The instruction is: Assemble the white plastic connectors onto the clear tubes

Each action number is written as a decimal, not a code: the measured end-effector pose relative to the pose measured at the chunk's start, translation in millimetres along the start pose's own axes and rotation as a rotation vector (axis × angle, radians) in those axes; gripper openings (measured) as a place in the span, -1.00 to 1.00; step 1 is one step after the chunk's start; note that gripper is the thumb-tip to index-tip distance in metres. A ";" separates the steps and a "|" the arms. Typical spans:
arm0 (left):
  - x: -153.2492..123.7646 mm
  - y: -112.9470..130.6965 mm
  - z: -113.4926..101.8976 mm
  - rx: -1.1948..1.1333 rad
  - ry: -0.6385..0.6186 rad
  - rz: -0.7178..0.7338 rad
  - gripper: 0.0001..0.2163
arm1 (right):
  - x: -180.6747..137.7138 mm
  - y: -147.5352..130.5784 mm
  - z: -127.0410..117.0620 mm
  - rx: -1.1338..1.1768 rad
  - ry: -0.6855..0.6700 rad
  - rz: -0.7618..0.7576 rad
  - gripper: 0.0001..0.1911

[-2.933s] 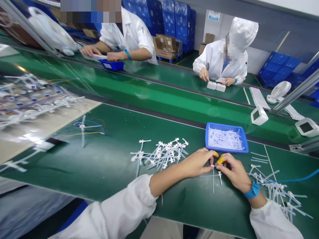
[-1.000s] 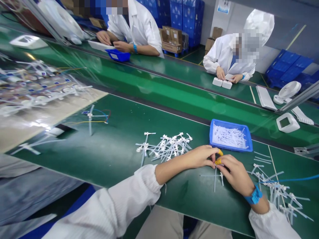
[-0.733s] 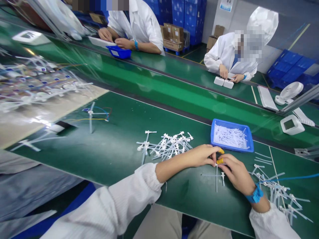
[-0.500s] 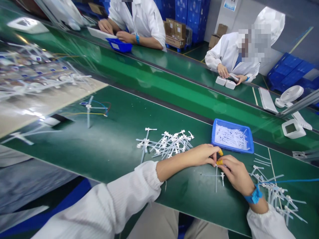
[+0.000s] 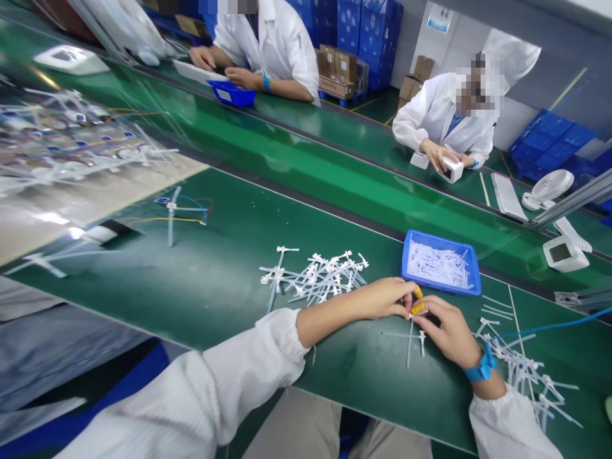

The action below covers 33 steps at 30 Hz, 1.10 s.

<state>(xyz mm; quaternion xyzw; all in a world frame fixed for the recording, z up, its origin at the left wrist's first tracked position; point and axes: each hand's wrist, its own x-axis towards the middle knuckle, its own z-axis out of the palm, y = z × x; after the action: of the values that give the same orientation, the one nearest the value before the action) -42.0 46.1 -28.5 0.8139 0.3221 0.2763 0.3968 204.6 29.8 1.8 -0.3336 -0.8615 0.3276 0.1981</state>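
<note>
My left hand [image 5: 382, 299] and my right hand [image 5: 447, 328] meet fingertip to fingertip over the green table [image 5: 215, 299]. Both wear yellow finger cots and pinch a small white plastic cross-shaped piece [image 5: 411, 335] whose thin arms lie on the mat. A pile of similar white pieces [image 5: 318, 277] lies left of my left hand. Another heap of white pieces [image 5: 530, 373] sits beside my right wrist, which wears a blue strap [image 5: 480, 368]. A blue tray [image 5: 440, 268] with thin white strips stands just beyond my hands.
A green conveyor belt [image 5: 335, 178] runs behind the table. Two people in white coats work on its far side, one holding a small white device [image 5: 452, 171]. White devices [image 5: 564, 254], a small fan [image 5: 545, 188], loose coloured wires [image 5: 182, 213] and blue crates are around.
My hands stay together on the white piece with only small finger motion. The person across the belt has lifted a white device off the table. The view has shifted slightly.
</note>
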 end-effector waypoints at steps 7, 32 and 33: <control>0.3 0.8 -1.3 -0.015 -0.020 0.016 -0.63 | -1.7 -7.4 -6.4 -0.004 -0.040 0.008 -0.89; 0.7 6.5 -1.4 -0.007 -0.018 0.010 -0.73 | 3.9 -6.4 -15.4 -0.092 -0.127 -0.056 -0.78; 0.2 6.5 -1.7 -0.005 -0.014 0.013 -0.72 | 2.9 -5.6 -16.0 -0.065 -0.113 -0.054 -0.77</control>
<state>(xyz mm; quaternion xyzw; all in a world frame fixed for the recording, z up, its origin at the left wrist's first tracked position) -41.2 44.0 -22.2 0.8169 0.3133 0.2738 0.3994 209.0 35.6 17.3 -0.2975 -0.8901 0.3125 0.1468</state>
